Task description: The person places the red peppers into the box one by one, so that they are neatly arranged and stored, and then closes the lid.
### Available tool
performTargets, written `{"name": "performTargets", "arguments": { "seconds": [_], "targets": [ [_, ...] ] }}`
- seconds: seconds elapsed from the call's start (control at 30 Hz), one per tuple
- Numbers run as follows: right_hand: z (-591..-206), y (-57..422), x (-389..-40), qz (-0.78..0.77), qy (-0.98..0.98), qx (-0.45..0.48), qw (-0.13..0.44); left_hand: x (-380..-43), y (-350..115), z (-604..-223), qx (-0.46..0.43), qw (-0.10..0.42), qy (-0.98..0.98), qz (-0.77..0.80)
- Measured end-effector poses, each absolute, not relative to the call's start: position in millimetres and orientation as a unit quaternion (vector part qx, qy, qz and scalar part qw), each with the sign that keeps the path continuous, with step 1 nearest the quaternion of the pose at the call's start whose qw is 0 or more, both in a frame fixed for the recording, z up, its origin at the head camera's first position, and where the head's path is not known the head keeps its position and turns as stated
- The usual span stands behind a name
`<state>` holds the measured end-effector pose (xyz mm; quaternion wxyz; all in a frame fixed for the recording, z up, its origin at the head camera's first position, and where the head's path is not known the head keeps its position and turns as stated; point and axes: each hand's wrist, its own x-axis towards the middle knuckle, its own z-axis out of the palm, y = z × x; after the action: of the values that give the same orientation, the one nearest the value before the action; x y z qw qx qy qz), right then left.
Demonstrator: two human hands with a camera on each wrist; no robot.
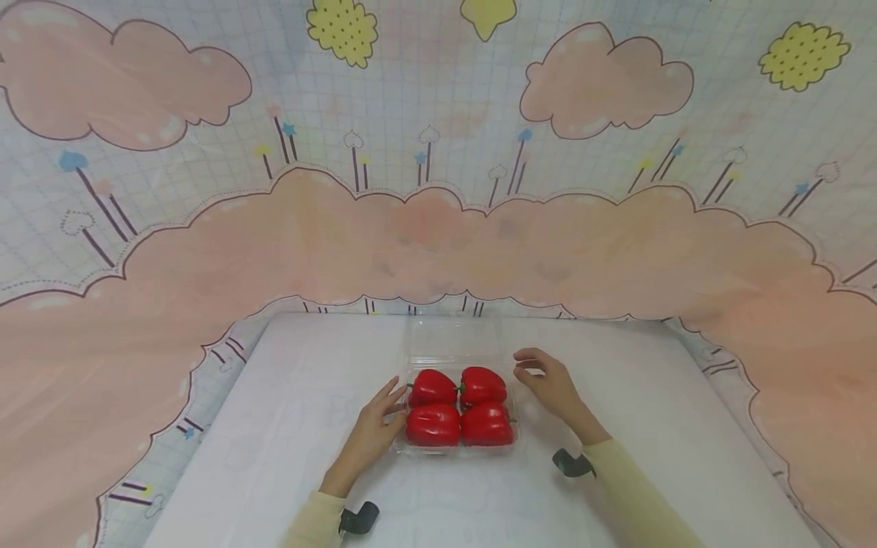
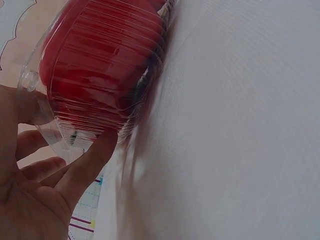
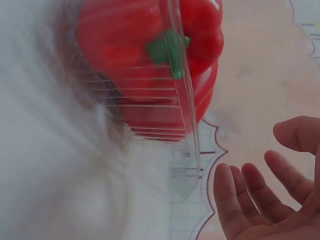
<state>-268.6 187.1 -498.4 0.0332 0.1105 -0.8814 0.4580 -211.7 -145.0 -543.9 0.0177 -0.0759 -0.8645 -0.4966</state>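
A clear plastic clamshell container (image 1: 455, 450) stands on the white table with its lid (image 1: 455, 340) folded open to the back. Inside lie several red bell peppers (image 1: 433, 425), with green stems on some. My left hand (image 1: 373, 430) holds the container's left side. In the left wrist view, its thumb (image 2: 36, 106) lies over the clear rim while a finger (image 2: 97, 152) touches the ribbed side wall. Off the right back corner, my right hand (image 1: 548, 380) hovers with fingers loosely bent and nothing in them. The right wrist view shows those fingertips (image 3: 225, 175) apart from the container wall.
The white-covered table (image 1: 308, 365) extends to both sides of the container. Behind it hangs a cloth (image 1: 438, 243) printed with clouds. Dark wrist cameras (image 1: 574, 463) are strapped near both sleeves.
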Motion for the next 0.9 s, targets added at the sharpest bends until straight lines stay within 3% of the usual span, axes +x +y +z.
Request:
{"name": "performTargets", "arguments": {
  "seconds": [0.9],
  "targets": [
    [-519, 177, -326, 0.533, -0.845, -0.019, -0.048, -214, -146, -546, -0.080, 0.022, -0.864, -0.497]
  ]
}}
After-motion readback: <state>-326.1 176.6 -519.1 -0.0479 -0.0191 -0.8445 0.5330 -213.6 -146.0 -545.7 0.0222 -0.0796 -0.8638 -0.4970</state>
